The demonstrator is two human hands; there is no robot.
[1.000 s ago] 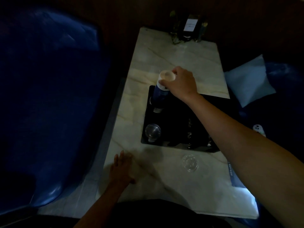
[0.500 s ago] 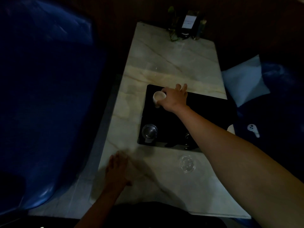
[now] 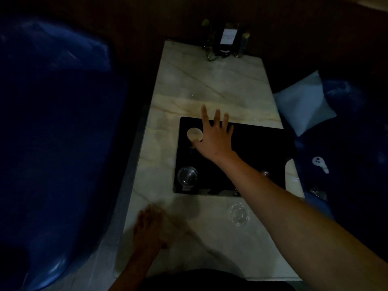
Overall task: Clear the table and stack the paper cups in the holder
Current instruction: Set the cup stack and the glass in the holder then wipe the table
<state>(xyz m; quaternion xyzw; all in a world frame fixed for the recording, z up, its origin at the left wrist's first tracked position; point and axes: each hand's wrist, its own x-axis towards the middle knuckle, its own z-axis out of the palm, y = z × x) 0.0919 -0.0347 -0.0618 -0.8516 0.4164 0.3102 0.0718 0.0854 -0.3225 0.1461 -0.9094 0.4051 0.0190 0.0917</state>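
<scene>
A pale paper cup top [image 3: 194, 134] shows at the far left corner of a black tray [image 3: 258, 139] on the marble table [image 3: 212, 80]; the dim light hides what it stands in. My right hand [image 3: 214, 137] hovers just right of it, fingers spread, thumb close to the cup's rim, holding nothing. My left hand [image 3: 151, 226] rests flat on the table near the front left edge. A clear glass [image 3: 187, 177] stands in the tray's near left corner. Another clear glass [image 3: 238, 214] stands on the table in front of the tray.
Blue seats flank the table at left [image 3: 58, 133] and right [image 3: 346, 164], with a pale cushion [image 3: 304, 101] on the right one. A card stand with small bottles [image 3: 227, 39] sits at the table's far end. A white object [image 3: 320, 163] lies on the right seat.
My right hand lowered the cup stack down onto the tray's far left corner, then let go and spread its fingers. The left hand stayed on the table.
</scene>
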